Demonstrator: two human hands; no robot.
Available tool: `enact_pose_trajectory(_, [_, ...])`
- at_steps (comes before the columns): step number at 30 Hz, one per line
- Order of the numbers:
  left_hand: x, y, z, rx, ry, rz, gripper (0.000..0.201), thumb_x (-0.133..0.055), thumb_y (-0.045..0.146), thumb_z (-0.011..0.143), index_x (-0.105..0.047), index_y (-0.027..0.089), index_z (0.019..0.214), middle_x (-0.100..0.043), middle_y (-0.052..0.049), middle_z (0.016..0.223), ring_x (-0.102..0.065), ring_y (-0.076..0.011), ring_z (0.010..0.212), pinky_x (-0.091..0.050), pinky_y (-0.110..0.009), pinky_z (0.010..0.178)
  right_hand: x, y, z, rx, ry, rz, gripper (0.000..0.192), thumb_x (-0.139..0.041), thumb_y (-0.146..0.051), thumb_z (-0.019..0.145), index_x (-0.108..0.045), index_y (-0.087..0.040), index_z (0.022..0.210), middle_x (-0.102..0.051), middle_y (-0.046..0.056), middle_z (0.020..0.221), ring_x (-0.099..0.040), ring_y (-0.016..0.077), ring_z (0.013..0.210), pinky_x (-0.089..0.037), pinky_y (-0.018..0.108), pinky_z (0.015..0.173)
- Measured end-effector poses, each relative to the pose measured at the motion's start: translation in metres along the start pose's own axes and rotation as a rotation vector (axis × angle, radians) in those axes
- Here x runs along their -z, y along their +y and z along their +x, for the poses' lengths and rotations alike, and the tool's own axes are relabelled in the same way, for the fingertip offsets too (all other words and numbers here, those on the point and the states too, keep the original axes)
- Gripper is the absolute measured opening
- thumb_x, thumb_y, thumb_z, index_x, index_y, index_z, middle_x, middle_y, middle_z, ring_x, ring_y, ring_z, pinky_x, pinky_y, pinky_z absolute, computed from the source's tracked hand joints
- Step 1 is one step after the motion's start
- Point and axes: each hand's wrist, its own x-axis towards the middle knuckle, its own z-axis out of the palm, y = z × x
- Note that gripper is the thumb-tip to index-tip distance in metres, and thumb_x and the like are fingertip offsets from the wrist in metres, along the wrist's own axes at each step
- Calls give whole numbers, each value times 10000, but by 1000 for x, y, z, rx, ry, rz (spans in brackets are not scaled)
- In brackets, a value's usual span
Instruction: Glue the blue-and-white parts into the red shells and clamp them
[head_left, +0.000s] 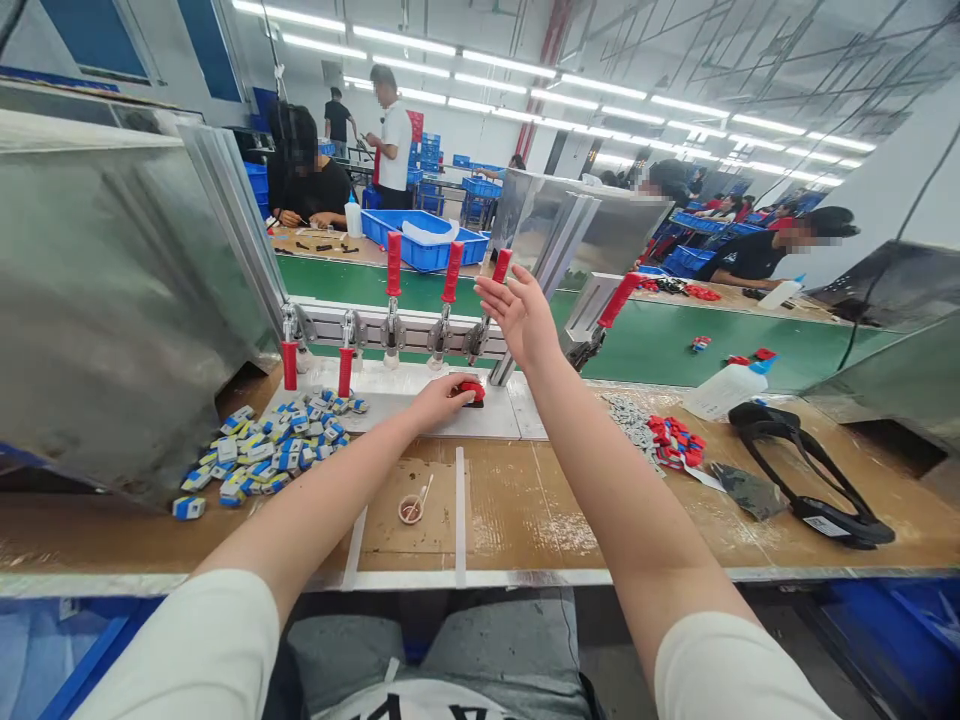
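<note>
- Red part (472, 391) rests on the white plate (394, 384), below the clamps (391, 328).
- Left hand (442, 401) pinches it between thumb and fingers.
- Right hand (526, 315) is raised, fingers extended and loosely parted, beside a red handle (502, 264); whether they touch, I cannot tell.
- Blocks (281, 445) lie heaped leftward.

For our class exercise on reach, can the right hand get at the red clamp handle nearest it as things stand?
Probably yes: the right hand looks open and empty, by the red clamp handle, nothing visibly blocking; contact is unclear.
</note>
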Motion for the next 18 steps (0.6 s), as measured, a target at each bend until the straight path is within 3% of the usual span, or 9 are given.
enact_pose_trajectory(4, [-1,-10,7,-31,-30,-13,431,-691,379,906,-647,225,1307,-709,-88,1355,-707,-241,1133,-518,-415,1097,1,-4,6,-64,14,90,722,-651,-493,911,-341,-293,1532,-804,56,1208,-731,234,1227,-567,436,1081])
enact_pose_trajectory(9, [-4,-24,10,28,8,-58,490,-748,378,877,-600,205,1310,-707,-119,1345,-718,-266,1158,-512,-464,1121,5,-15,15,-145,-37,35,534,-662,-415,908,-508,-259,1395,-833,47,1076,-788,224,1071,-605,382,985])
enact_pose_trajectory(13, [-9,-34,19,33,22,-36,456,-748,352,868,-620,206,1280,-738,-101,1293,-713,-264,1166,-509,-466,1129,2,-25,15,-188,-21,23,470,-633,-387,947,-512,-252,1381,-837,53,1060,-800,202,1010,-624,340,913])
enact_pose_trajectory(18, [-11,-45,36,57,101,-10,480,-728,320,863,-609,186,1308,-736,-133,1310,-684,-293,1224,-476,-513,1160,-1,-36,23,-300,-22,-118,496,-583,-556,990,-500,-250,1371,-818,46,823,-806,220,794,-630,302,704])
